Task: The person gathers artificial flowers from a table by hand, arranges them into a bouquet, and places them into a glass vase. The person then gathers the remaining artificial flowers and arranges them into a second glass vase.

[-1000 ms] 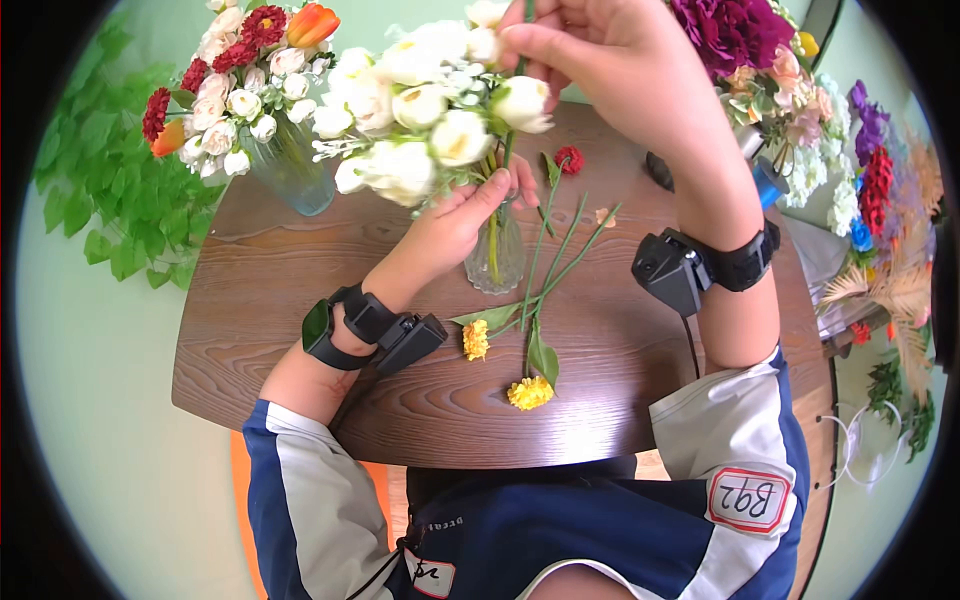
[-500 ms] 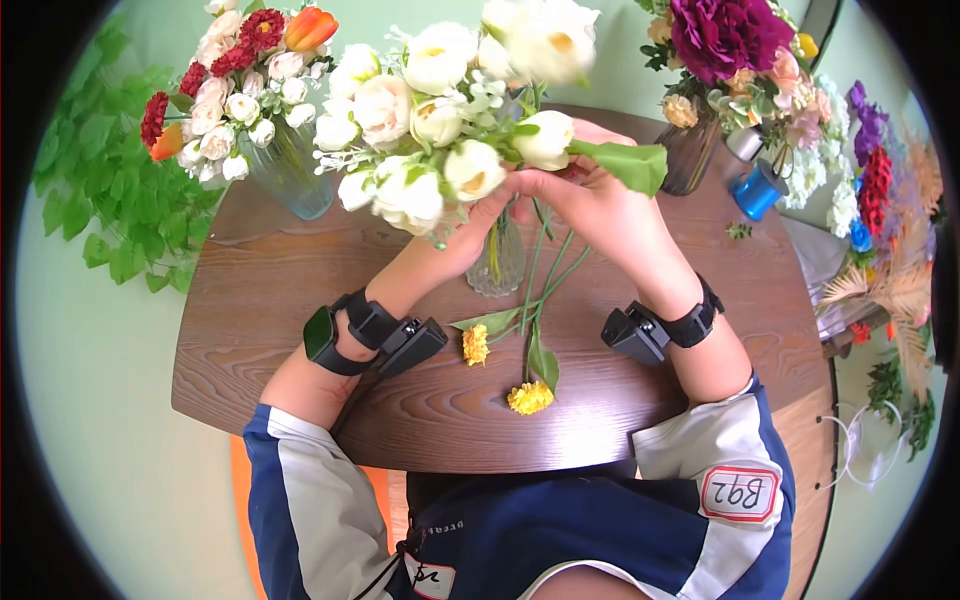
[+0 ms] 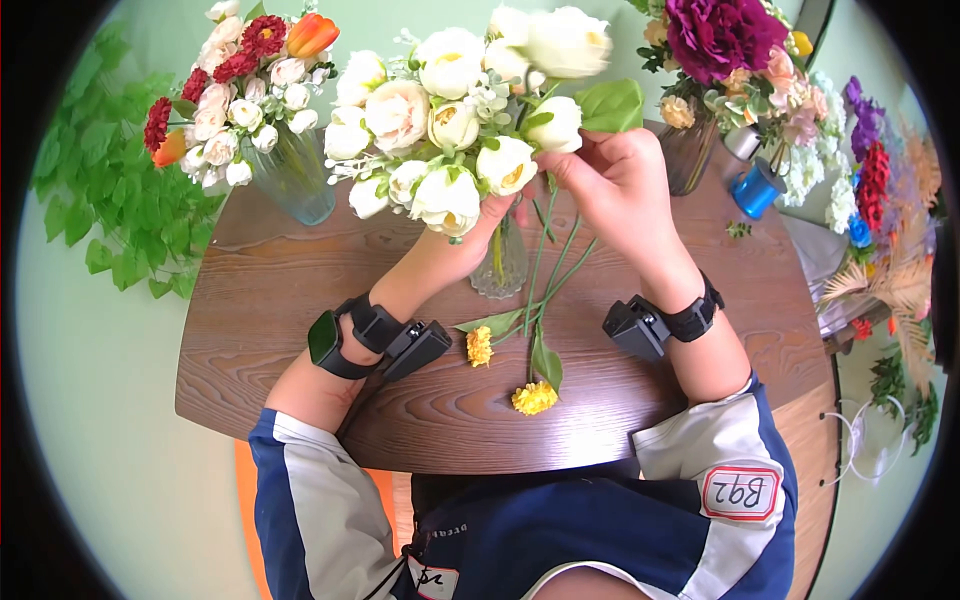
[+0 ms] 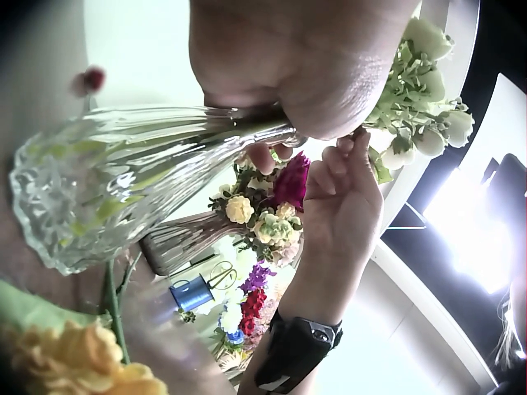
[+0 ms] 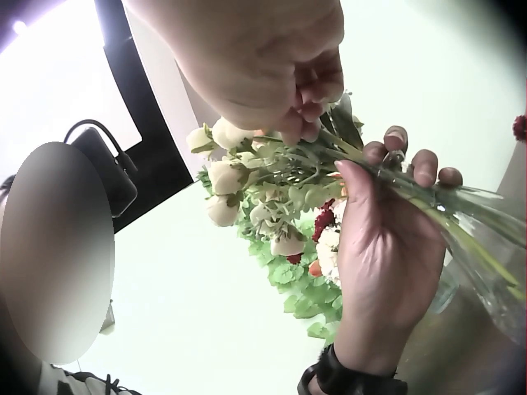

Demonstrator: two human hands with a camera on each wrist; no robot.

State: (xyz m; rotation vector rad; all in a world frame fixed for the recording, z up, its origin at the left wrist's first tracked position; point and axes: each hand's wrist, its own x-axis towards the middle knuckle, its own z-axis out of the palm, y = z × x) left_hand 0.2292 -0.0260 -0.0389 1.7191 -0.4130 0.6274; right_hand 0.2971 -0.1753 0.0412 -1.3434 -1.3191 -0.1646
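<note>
A bunch of white and cream flowers (image 3: 450,195) with long green stems stands in a ribbed clear glass vase (image 3: 500,268). My left hand (image 3: 465,245) wraps the stems at the vase's neck, its thumb and fingers showing around them in the right wrist view. At the bunch's right side, my right hand (image 3: 628,185) pinches a stem below the blooms, by a broad green leaf (image 3: 612,104). A large white flower (image 3: 568,42) at the upper right is blurred. Stems and water (image 4: 123,177) show through the glass in the left wrist view.
Two yellow flowers (image 3: 535,398) with crossed stems lie on the brown wooden table (image 3: 260,340) in front of the vase. A filled vase (image 3: 300,180) stands back left, another (image 3: 690,150) back right. A blue spool-like object (image 3: 757,189) sits near the right edge.
My right hand has come down from above the bunch to its right side. A large white flower and broad leaf now show at the upper right. My left hand stays at the neck.
</note>
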